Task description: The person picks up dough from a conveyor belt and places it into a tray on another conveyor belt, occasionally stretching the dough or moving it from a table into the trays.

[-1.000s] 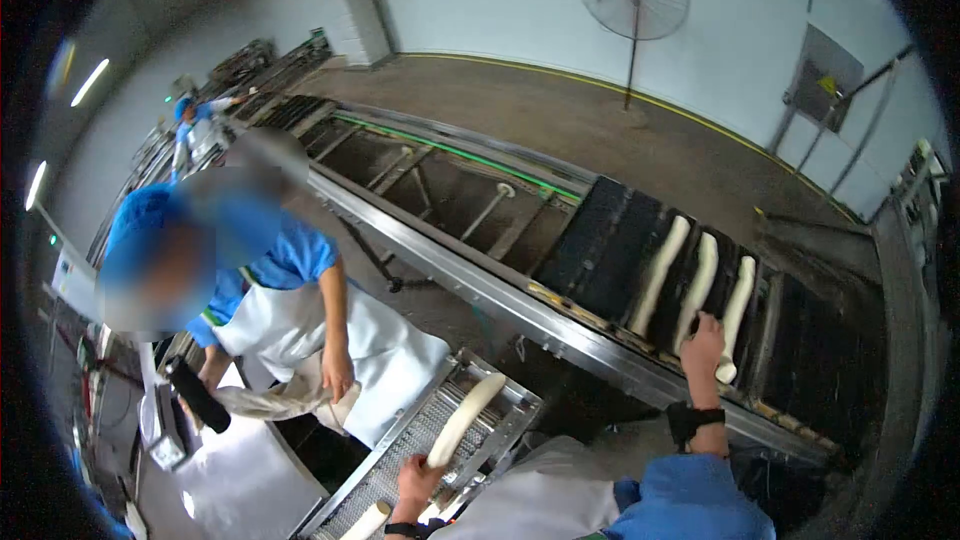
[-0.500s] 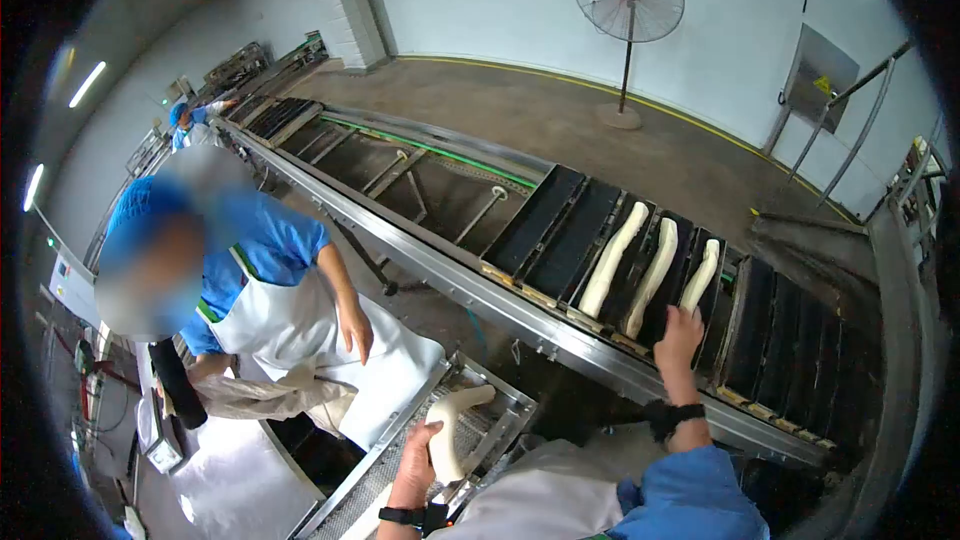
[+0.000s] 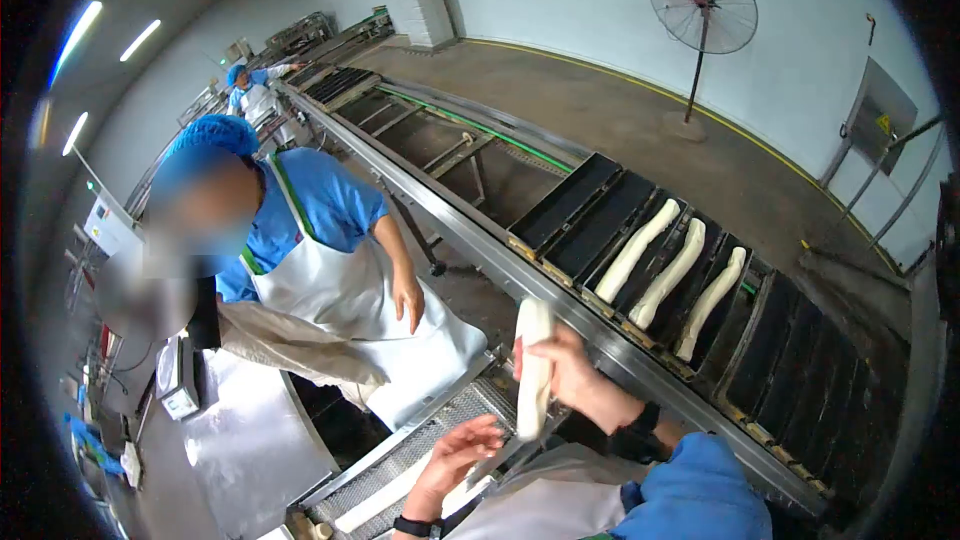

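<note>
My right hand [image 3: 572, 372] is closed around a long white dough roll [image 3: 535, 380], held almost upright in the air between the mesh conveyor and the pan line. Just left of it, my left hand [image 3: 460, 458] is open with its fingers stretched out, holding nothing. Beneath and beside that hand, another dough strip [image 3: 385, 493] lies on the mesh conveyor [image 3: 470, 402]. Three dough strips lie in separate slots of the black baking pan [image 3: 575, 202]; the nearest to me is one dough strip [image 3: 712, 305] on the right.
A second black slotted pan [image 3: 800, 365] sits to the right on the metal-railed conveyor [image 3: 480, 240]. At left stands a co-worker [image 3: 320, 230] in a blue top and white apron, beside a steel table [image 3: 255, 430]. A fan [image 3: 703, 2] stands by the far wall.
The dough roll has passed from my left hand to my right hand. My right hand has come away from the third strip in the pan, moving left. The view has shifted left.
</note>
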Motion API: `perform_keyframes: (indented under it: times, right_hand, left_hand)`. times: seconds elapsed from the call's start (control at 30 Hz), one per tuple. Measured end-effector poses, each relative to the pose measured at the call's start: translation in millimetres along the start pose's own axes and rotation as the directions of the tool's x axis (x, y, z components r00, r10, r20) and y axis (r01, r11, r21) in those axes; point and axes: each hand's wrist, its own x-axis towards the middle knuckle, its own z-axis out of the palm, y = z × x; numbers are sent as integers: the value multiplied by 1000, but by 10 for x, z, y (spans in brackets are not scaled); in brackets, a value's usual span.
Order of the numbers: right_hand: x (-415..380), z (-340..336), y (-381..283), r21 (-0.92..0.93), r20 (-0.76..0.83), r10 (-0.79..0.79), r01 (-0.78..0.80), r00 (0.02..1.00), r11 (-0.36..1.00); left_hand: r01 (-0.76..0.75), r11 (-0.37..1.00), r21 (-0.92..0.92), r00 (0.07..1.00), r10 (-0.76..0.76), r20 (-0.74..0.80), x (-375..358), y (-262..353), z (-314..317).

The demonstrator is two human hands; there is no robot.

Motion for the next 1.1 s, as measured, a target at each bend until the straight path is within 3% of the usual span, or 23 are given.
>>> perform_keyframes:
  times: [0.1, 0.17, 0.2, 0.23, 0.27, 0.3, 0.33, 0.37, 0.4, 0.43, 0.47, 0.5, 0.53, 0.57, 0.6, 0.67, 0.7, 0.8, 0.87, 0.97, 1.03, 1.07, 1.1]
  right_hand:
    - [249, 194, -595, -131, -19, -285, 280, 958, 951]
    - [719, 76, -883, -84, -135, -322, 313, 937, 946]
    - [1027, -38, -994, -49, -167, -350, 347, 922, 937]
    - [1278, -154, -1097, -54, -203, -361, 358, 910, 932]
    - [1645, -503, -1073, -153, -271, -417, 388, 868, 909]
    - [1928, -787, -984, -385, -354, -499, 362, 791, 849]
    - [1968, -656, -922, -660, -420, -617, 243, 666, 711]
    - [2250, -901, -716, -877, -324, -710, 84, 626, 474]
    - [2513, -1165, -510, -980, -195, -768, -90, 610, 177]
    - [2514, -1178, -413, -990, -143, -670, -92, 728, 110]
    - [2466, -1144, -348, -995, -95, -552, -84, 829, 45]
    - [2358, -1026, -340, -978, -56, -450, -139, 891, -154]
    - [2368, -1047, -241, -888, 81, -414, -122, 907, -443]
    - [2359, -1036, -146, -846, 126, -380, -101, 916, -523]
    - [2371, -1020, -71, -796, 170, -341, -75, 925, -600]
    - [2377, -879, -41, -797, 168, -304, -53, 938, -602]
    - [2360, -828, -32, -795, 161, -279, -43, 947, -605]
    - [2298, -757, -54, -787, 134, -298, -82, 945, -611]
    - [2217, -895, -48, -794, 217, -297, -9, 930, -608]
    - [2045, -1038, -57, -799, 248, -283, 30, 926, -601]
    - [1849, -1042, -104, -798, 229, -276, 18, 934, -602]
    - [1719, -1039, -138, -804, 211, -270, 9, 939, -595]
    - [1628, -1113, -117, -811, 213, -291, 2, 933, -585]
  left_hand:
    - [-45, 999, -23, 990, 42, -131, -233, -59, -190]
    - [-118, 993, -7, 932, 108, -346, -329, -217, -404]
    - [-120, 993, -5, 931, 111, -348, -382, -274, -495]
    - [-93, 994, 53, 877, 107, -468, -444, -321, -581]
    - [-60, 992, 108, 808, 112, -579, -511, -388, -689]
    - [-40, 976, 212, 778, 164, -606, -569, -492, -866]
    - [-40, 976, 212, 773, 165, -613, -596, -564, -1046]
    - [1, 934, 358, 727, 245, -642, -626, -642, -1217]
    - [53, 870, 490, 679, 328, -656, -649, -720, -1335]
    - [189, 784, 592, 615, 375, -693, -683, -786, -1413]
    - [197, 785, 587, 607, 373, -702, -739, -877, -1531]
    - [344, 592, 729, 642, 418, -643, -806, -974, -1669]
    - [461, 347, 817, 690, 439, -576, -807, -962, -1720]
    - [551, 404, 730, 671, 306, -675, -811, -1005, -1738]
    - [558, 405, 724, 665, 304, -683, -795, -1038, -1770]
    - [602, 37, 798, 736, 360, -573, -801, -1120, -1763]
    - [590, -12, 808, 720, 461, -519, -759, -1163, -1725]
    - [647, 19, 763, 702, 377, -605, -516, -1033, -1573]
    - [617, -38, 786, 717, 438, -542, -451, -1107, -1623]
    - [533, -19, 846, 769, 429, -474, -310, -1069, -1616]
    - [466, 168, 869, 812, 308, -496, -256, -1037, -1652]
    - [459, 160, 874, 818, 308, -486, -194, -1026, -1709]
    - [396, 487, 778, 818, 198, -540, -103, -1017, -1772]
